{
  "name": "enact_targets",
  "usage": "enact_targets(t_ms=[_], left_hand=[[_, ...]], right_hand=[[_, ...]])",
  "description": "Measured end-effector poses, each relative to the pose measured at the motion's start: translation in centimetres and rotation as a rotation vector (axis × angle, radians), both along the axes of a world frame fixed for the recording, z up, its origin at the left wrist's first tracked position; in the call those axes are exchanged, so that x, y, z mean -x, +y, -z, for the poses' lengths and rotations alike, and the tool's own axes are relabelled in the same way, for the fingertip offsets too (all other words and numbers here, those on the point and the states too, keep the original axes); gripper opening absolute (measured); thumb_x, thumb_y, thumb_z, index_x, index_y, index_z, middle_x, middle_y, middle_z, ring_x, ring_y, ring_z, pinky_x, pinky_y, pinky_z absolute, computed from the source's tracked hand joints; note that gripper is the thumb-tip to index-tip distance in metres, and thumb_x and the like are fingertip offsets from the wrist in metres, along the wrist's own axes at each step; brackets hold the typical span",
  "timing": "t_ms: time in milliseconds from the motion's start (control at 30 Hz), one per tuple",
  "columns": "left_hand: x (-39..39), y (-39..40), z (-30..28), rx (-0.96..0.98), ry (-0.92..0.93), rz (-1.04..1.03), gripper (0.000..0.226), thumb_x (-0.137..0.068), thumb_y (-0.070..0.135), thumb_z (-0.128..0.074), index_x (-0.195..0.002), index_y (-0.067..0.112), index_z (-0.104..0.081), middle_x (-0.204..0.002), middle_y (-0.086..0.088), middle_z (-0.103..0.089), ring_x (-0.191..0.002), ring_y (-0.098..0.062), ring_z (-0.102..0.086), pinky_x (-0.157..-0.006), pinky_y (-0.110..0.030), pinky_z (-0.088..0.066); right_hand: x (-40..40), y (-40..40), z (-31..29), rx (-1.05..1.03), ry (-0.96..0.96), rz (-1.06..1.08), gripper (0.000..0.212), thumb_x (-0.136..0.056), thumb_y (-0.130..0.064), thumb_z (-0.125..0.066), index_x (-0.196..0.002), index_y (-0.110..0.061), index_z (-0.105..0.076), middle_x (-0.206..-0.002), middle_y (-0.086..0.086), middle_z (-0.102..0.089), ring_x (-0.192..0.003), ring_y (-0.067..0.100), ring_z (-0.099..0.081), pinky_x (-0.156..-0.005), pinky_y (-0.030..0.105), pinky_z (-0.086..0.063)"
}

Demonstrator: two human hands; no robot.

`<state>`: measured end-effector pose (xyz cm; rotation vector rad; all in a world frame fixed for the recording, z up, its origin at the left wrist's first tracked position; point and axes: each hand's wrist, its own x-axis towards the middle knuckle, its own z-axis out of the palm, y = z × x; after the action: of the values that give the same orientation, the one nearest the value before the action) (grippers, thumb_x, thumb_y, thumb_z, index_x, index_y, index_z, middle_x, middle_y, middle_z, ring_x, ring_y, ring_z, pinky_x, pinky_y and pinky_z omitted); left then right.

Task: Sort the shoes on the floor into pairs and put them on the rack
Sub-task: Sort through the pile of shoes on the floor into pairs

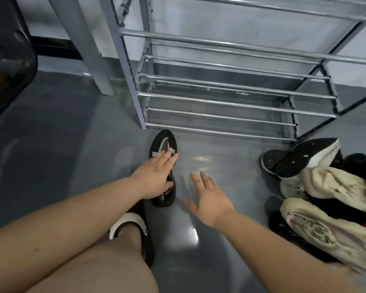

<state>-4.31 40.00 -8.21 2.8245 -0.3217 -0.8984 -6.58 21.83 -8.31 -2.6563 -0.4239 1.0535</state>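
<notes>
My left hand point(156, 178) lies over a black shoe point(164, 166) that rests sole-up on the grey floor point(72, 144), just in front of the rack's near left post. My fingers point(167, 157) stretch flat across the white pattern on the sole, and my thumb sits against the shoe's side near the heel, so this grip is spread wide and touching the shoe rather than wrapped round it. The heel end carries white lettering, partly covered by my wrist.

My right hand point(209, 197) hangs over bare floor just beside that shoe, fingers straight and splayed; its grip has nothing in it and touches nothing that I can make out.

The metal shoe rack point(230, 102) stands ahead of me, its silver bars running in tiers from left to right, with no shoes on the tiers I can see.

Towards the right edge of the floor lies a heap of shoes. A dark shoe with a white midsole point(300, 157) lies tipped over at the top of the heap, close to the rack's near right foot. Below it are a cream shoe point(334, 185) and a second cream shoe turned sole-up point(325, 231) with lettering on the sole, and black shoes point(361, 166) are half buried between them.

My own foot wears a black and white slide sandal point(135, 227), planted on the floor just behind the black shoe. A dark mesh basket point(9, 60) sits at the far left.
</notes>
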Motion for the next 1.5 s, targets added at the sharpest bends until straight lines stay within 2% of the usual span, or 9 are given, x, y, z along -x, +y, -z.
enact_targets(t_ms=[133, 267, 367, 500, 633, 767, 1133, 1333, 1500], left_hand=[[-3.6, -3.8, -7.2, -0.19, -0.135, 0.36, 0.081, -0.095, 0.042, -0.044, -0.15, 0.013, 0.008, -0.159, -0.009, 0.015, -0.148, -0.023, 0.003, -0.12, -0.033, -0.004], [-6.0, -10.0, -14.3, -0.311, -0.18, 0.509, 0.084, -0.095, 0.05, -0.041, -0.15, 0.01, 0.008, -0.159, -0.01, 0.012, -0.148, -0.025, 0.0, -0.12, -0.033, -0.005], [-5.5, -14.8, -16.0, -0.389, -0.18, 0.599, 0.085, -0.094, 0.052, -0.04, -0.15, 0.009, 0.008, -0.159, -0.01, 0.011, -0.148, -0.025, 0.0, -0.12, -0.036, -0.008], [-4.1, -20.7, -14.5, -0.32, -0.182, 0.576, 0.085, -0.094, 0.052, -0.041, -0.15, 0.008, 0.006, -0.159, -0.011, 0.009, -0.148, -0.026, -0.002, -0.12, -0.036, -0.009], [-1.3, -24.7, -9.6, -0.215, -0.145, 0.511, 0.083, -0.096, 0.049, -0.039, -0.15, 0.01, 0.01, -0.159, -0.01, 0.013, -0.148, -0.025, 0.003, -0.12, -0.036, -0.004], [1.0, -27.5, -5.8, -0.242, -0.095, 0.584, 0.083, -0.096, 0.046, -0.038, -0.149, 0.01, 0.015, -0.158, -0.01, 0.019, -0.147, -0.026, 0.008, -0.12, -0.038, -0.001], [-2.6, -34.3, -3.8, 0.008, -0.197, 0.462, 0.081, -0.095, 0.047, -0.039, -0.151, 0.012, 0.007, -0.159, -0.012, 0.013, -0.147, -0.028, 0.003, -0.119, -0.039, -0.004], [-4.1, -38.1, -3.6, 0.027, -0.222, 0.568, 0.078, -0.096, 0.048, -0.037, -0.151, 0.014, 0.007, -0.158, -0.012, 0.016, -0.147, -0.028, 0.006, -0.118, -0.04, 0.0], [-2.3, -43.4, -3.5, 0.152, -0.223, 0.711, 0.072, -0.097, 0.045, -0.035, -0.151, 0.014, 0.001, -0.16, -0.009, 0.007, -0.147, -0.026, 0.004, -0.118, -0.039, 0.0]], right_hand=[[0.2, -5.5, -3.3, 0.093, -0.173, -0.053, 0.077, -0.096, -0.048, -0.039, -0.152, -0.024, 0.008, -0.16, 0.006, 0.01, -0.148, 0.024, 0.002, -0.117, 0.038, -0.01], [0.2, -11.7, -6.2, 0.157, -0.294, 0.046, 0.079, -0.094, -0.049, -0.043, -0.152, -0.024, 0.005, -0.161, 0.007, 0.006, -0.148, 0.024, 0.0, -0.118, 0.039, -0.015], [0.5, -15.5, -7.5, 0.153, -0.317, 0.195, 0.079, -0.094, -0.05, -0.042, -0.152, -0.024, 0.004, -0.161, 0.007, 0.005, -0.148, 0.025, -0.002, -0.119, 0.039, -0.015], [2.3, -20.3, -7.2, 0.164, -0.327, 0.346, 0.077, -0.094, -0.051, -0.04, -0.153, -0.023, 0.001, -0.161, 0.008, 0.002, -0.148, 0.026, -0.006, -0.116, 0.039, -0.019], [4.6, -25.5, -5.6, 0.272, -0.281, 0.392, 0.078, -0.093, -0.052, -0.04, -0.152, -0.022, 0.002, -0.16, 0.01, 0.003, -0.148, 0.027, -0.004, -0.117, 0.04, -0.018], [6.0, -29.8, -4.8, 0.355, -0.252, 0.435, 0.076, -0.095, -0.053, -0.036, -0.152, -0.022, 0.003, -0.16, 0.01, 0.003, -0.148, 0.027, -0.004, -0.117, 0.041, -0.02], [3.6, -34.2, -4.2, 0.364, -0.281, 0.564, 0.074, -0.095, -0.055, -0.034, -0.152, -0.022, 0.0, -0.161, 0.008, -0.002, -0.148, 0.027, -0.005, -0.119, 0.044, -0.014], [3.7, -38.6, -3.5, 0.411, -0.222, 0.83, 0.079, -0.092, -0.059, -0.038, -0.152, -0.024, 0.0, -0.16, 0.008, -0.006, -0.146, 0.029, -0.01, -0.115, 0.049, -0.022], [5.6, -41.6, -2.6, 0.276, -0.134, 1.041, 0.086, -0.088, -0.062, -0.043, -0.152, -0.023, 0.0, -0.159, 0.011, -0.008, -0.146, 0.032, -0.01, -0.116, 0.049, -0.022]])
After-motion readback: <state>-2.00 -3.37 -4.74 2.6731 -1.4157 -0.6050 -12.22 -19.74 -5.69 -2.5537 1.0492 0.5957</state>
